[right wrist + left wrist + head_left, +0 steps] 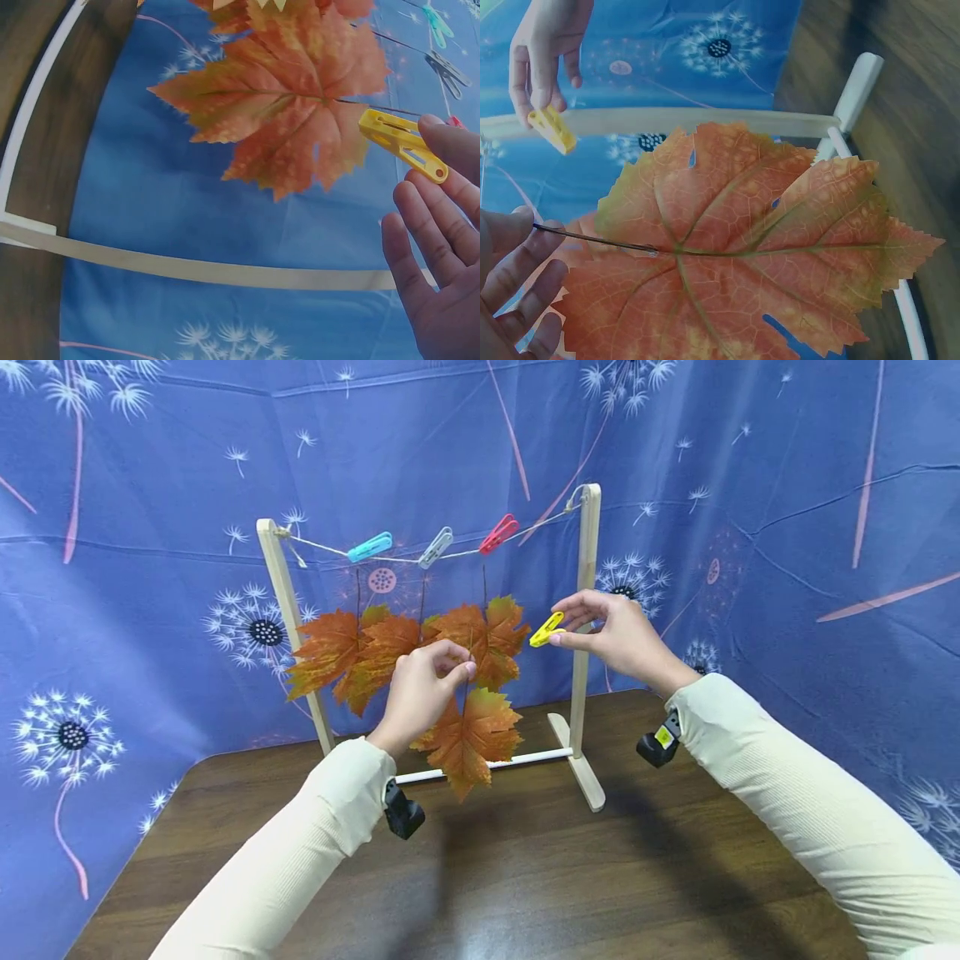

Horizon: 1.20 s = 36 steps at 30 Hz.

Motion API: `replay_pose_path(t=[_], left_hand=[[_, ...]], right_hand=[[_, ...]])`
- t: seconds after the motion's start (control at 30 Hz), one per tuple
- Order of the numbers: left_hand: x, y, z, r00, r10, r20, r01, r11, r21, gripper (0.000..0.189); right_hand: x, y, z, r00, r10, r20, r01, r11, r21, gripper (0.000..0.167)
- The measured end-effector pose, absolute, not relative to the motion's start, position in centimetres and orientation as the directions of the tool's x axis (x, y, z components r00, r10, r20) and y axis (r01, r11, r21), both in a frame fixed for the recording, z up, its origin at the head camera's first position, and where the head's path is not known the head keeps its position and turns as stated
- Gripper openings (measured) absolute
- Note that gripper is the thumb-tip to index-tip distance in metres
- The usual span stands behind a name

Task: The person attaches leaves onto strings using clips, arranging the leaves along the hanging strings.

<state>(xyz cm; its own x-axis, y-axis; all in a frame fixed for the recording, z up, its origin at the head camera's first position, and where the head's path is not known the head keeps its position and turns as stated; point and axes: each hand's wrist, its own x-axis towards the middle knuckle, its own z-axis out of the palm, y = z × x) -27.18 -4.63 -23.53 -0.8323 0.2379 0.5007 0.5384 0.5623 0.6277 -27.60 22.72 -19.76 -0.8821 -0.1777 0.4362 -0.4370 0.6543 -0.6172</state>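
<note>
My left hand (429,687) pinches the thin dark stem of an orange maple leaf (472,739), which hangs tip-down below the fingers. In the left wrist view the same leaf (742,240) spreads wide, its stem between thumb and index finger. To the right, my right hand (618,635) pinches a yellow clothespin (547,629) near the right post. Behind the hands, several similar leaves (326,652) hang by their stems from a string (322,545), held by a blue clothespin (370,547), a grey clothespin (436,547) and a red clothespin (498,534).
The string is tied between a left wooden post (279,577) and a right wooden post (589,543). A white rod (532,759) joins them low down, and a wooden foot (577,768) rests on the brown table (540,877). Blue dandelion-print cloth (787,610) stands behind.
</note>
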Motion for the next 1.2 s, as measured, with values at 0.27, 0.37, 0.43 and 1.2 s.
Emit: replay_pose_path(t=[0.27,0.37,0.43,1.2], left_hand=[[-27.8,-1.8,-21.8,-0.784,0.233,0.575,0.592,0.558,0.581,0.014],[-28.0,-1.0,-21.4,-0.783,0.225,0.58,0.592,0.555,0.584,0.014],[-28.3,-0.5,-21.1,-0.785,0.215,0.581,0.587,0.558,0.587,0.012],[-31.6,5.1,-18.0,-0.815,0.047,0.577,0.495,0.575,0.651,0.017]], right_hand=[[-27.9,22.9,-17.8,-0.86,-0.152,0.487,-0.455,0.66,-0.598,0.038],[-28.0,23.0,-16.9,-0.857,-0.139,0.497,-0.454,0.662,-0.597,0.038],[-28.0,23.1,-16.3,-0.851,-0.129,0.509,-0.454,0.668,-0.59,0.038],[-29.5,23.7,-9.4,-0.775,-0.068,0.629,-0.484,0.703,-0.521,0.036]])
